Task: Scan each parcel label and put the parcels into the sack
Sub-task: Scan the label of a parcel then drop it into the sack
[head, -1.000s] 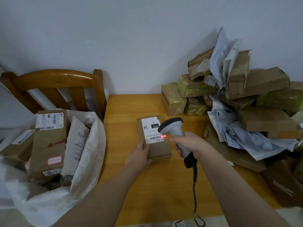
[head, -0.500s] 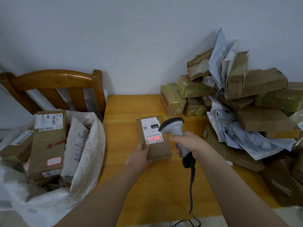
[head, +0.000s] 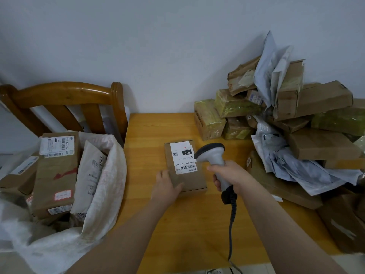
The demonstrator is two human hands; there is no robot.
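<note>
- Red scan light, which lay across the barcode half a second ago, is gone from the label; both hands and the scanner sit almost where they were.
- The parcel lies flat on the tabletop, label up, between the sack on the left and the pile of waiting parcels on the right.
- The left hand rests on its near-left corner, fingers loosely straight, thumb on top, steadying it more than gripping.
- The right hand has its fingers wrapped round the scanner's handle, with the head just beside the label's right edge.
- With the light out, the read is probably done, so this parcel looks ready for the sack. The left hand needs a proper hold first.
</note>
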